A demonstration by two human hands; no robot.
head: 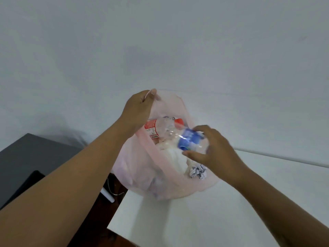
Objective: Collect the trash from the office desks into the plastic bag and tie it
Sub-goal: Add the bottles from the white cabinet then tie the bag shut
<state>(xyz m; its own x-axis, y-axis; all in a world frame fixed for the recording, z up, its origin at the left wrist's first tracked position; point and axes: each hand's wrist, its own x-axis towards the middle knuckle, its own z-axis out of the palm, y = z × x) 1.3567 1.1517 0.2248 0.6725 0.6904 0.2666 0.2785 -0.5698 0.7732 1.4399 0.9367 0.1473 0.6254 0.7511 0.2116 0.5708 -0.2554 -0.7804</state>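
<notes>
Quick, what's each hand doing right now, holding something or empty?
Left hand: pinches the pink plastic bag by its rim.
Right hand: grips the blue-label bottle over the bag's mouth.

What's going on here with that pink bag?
A person is collecting trash. The left hand holds the pink plastic bag open by its rim at a white desk, while the right hand grips a blue-labelled bottle at its mouth. A red-labelled bottle and crumpled paper lie inside. The bag is not yet tied.

Red bottle label (151,128) and blue bottle label (189,139), print too blurred to read
</notes>
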